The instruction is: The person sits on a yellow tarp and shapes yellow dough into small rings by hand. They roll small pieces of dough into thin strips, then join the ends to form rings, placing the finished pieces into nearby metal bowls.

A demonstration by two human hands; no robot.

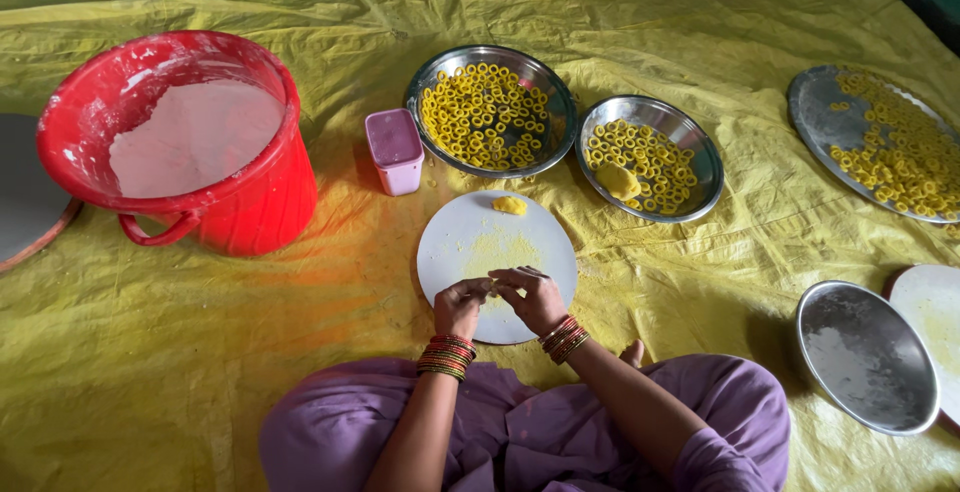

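A small piece of yellow dough sits pinched between the fingertips of both hands, just above the near half of a round white board that lies on a yellow sheet spread over the floor. The left hand and the right hand meet thumb to thumb, fingers curled inward and closed on the dough, wrists resting low near the person's lap. Both wrists carry stacks of red and gold bangles, and purple clothing covers the knees at the near edge of the sheet.

At the far rim of the board rests a small yellow dough lump, not yet shaped, with yellow smears across the board's middle. Beyond it, a steel bowl holds many finished yellow rings. To its right a steel plate holds more rings and a larger lump of dough. A big tray near the sheet's far right corner carries another heap of rings. So a good deal appears done, with some dough left.

A pink cup stands left of the bowl, and a red bucket of white powder stands further left. An empty steel plate lies at the right edge.
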